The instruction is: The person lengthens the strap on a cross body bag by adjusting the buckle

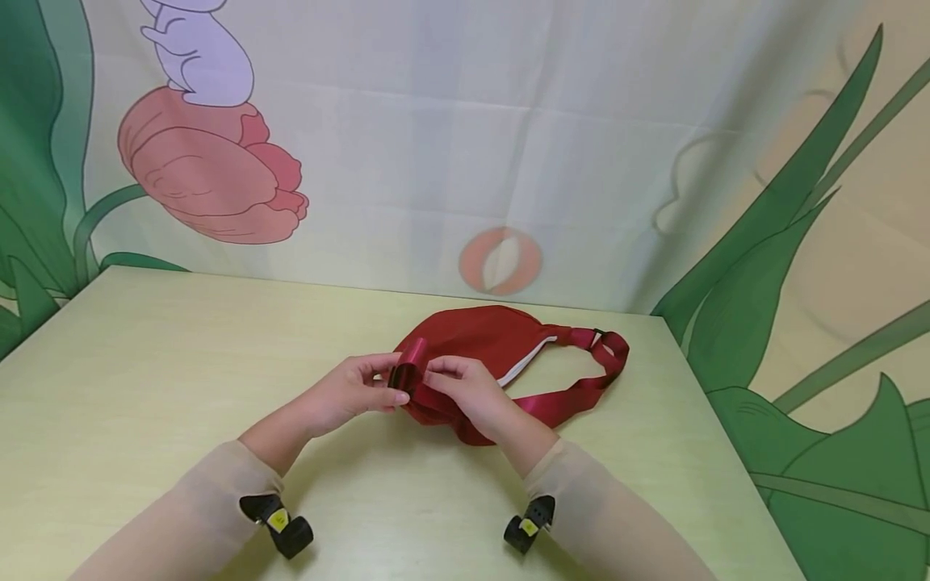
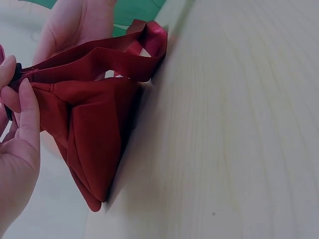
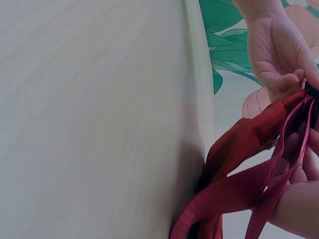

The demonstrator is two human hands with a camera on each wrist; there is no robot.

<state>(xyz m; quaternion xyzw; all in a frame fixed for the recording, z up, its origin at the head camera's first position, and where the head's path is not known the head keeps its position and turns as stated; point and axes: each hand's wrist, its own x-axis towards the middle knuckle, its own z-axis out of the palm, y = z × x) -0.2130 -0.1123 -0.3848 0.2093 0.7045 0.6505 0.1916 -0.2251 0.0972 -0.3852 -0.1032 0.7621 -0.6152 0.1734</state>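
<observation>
A red waist bag (image 1: 475, 332) with a white zipper (image 1: 529, 360) lies on the table, its near left end lifted between the two hands. My left hand (image 1: 337, 397) pinches a black buckle (image 1: 402, 378) at that end, thumb below and fingers behind. My right hand (image 1: 475, 391) pinches the dark red strap (image 1: 416, 352) where it loops up beside the buckle. In the left wrist view the bag body (image 2: 97, 134) hangs down from the fingers to the tabletop. Two lengths of webbing (image 3: 234, 191) run from the buckle past the right hand in the right wrist view.
The rest of the strap (image 1: 563, 405) curves over the table (image 1: 182, 363) on the right, with a black slider (image 1: 598, 337) on it. A printed curtain (image 1: 407, 161) hangs behind the table. Each sleeve carries a small black wrist mount (image 1: 279, 523).
</observation>
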